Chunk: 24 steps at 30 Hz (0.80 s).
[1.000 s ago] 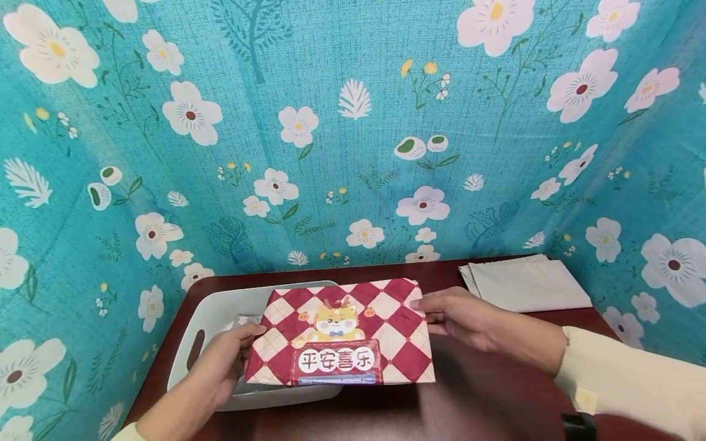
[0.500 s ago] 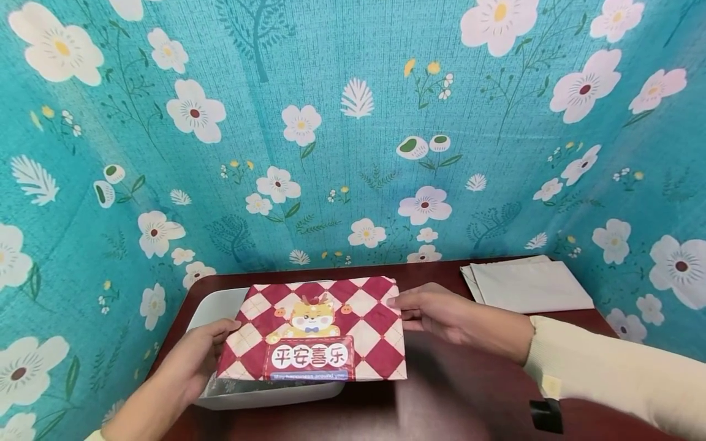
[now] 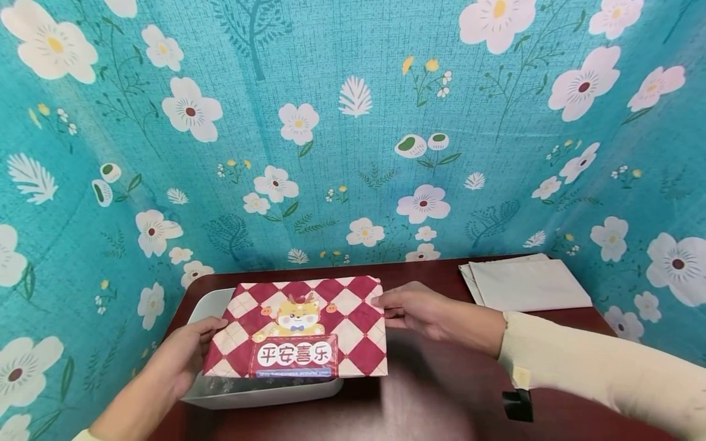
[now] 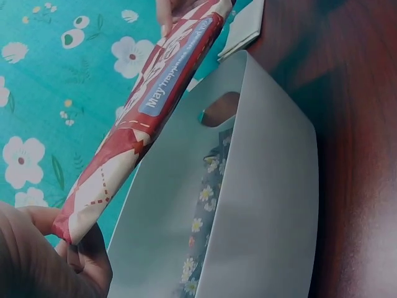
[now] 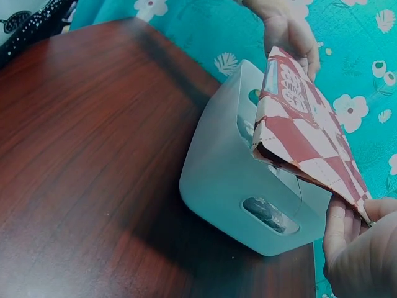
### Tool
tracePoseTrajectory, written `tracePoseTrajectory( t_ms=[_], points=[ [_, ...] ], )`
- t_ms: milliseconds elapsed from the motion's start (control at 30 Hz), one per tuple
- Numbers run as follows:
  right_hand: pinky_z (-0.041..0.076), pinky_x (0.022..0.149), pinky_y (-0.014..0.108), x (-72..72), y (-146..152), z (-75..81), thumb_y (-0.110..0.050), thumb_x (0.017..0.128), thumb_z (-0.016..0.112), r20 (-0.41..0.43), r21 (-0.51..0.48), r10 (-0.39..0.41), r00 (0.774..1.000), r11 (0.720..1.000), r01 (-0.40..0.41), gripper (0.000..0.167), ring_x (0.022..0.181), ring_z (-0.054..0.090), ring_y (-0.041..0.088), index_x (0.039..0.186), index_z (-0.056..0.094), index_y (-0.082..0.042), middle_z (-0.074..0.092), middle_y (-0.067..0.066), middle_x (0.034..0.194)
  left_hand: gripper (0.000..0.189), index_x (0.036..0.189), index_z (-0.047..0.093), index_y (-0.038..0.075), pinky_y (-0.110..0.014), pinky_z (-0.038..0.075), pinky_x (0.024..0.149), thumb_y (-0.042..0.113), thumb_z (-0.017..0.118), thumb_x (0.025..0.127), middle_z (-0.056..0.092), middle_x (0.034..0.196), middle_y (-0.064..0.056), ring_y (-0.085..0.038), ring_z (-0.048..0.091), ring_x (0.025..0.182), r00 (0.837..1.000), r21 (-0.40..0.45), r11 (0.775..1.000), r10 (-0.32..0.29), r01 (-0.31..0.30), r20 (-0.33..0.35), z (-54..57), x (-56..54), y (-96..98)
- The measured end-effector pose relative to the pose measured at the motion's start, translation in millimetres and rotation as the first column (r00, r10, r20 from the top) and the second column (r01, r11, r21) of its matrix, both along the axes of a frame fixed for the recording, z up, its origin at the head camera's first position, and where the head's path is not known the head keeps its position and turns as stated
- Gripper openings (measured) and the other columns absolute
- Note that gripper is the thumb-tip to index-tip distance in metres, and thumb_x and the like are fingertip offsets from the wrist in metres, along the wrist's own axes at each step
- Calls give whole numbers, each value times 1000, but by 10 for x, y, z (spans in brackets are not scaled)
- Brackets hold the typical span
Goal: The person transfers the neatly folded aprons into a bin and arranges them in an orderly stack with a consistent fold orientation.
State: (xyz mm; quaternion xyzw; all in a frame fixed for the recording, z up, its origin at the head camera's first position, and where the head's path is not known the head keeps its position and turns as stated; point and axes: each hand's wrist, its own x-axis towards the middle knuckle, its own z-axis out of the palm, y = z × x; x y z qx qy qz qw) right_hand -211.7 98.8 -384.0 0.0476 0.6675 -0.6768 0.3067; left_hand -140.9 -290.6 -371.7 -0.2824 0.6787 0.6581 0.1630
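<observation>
Both the left hand [image 3: 187,352] and the right hand [image 3: 417,310] pinch a red-and-cream checked packet [image 3: 298,327] between thumb and fingers, at opposite ends, partly over a white bin [image 3: 267,397].

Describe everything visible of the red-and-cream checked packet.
The packet is a thin, flat rectangle, apparently paper or fabric, printed with an antlered cartoon animal, Chinese characters and a blue English strip. The left hand and right hand pinch its opposite ends, holding it slanted over the pale bin; contact there is unclear.
</observation>
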Motion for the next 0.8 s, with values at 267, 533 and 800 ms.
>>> tracePoseTrajectory(
  t_ms=[267,533,800],
  points=[
    [61,90,38,-27,-136,-18,-17,96,70,-6,-31,21,1000,999,-21,41,93,68,21,128,64,8,72,13,114,73,146,35,-3,-31,62,80,44,63,99,70,90,11,-8,68,87,1000,-17,1000,4,-4,4,23,7,-132],
    [61,89,37,-32,-313,-68,-17,97,69,-13,-51,39,999,998,-40,39,92,68,21,127,65,7,71,14,113,72,144,35,-5,-33,63,80,42,65,99,68,89,12,-8,68,84,1000,-55,998,20,-20,0,8,13,-305],
    [62,86,37,-84,-504,-129,-16,95,72,12,-57,-2,1000,998,3,38,88,68,20,125,67,6,72,13,108,71,145,32,-2,-36,63,82,42,63,100,68,87,13,-7,70,83,998,20,998,64,-64,14,11,24,-430]
  ],
)
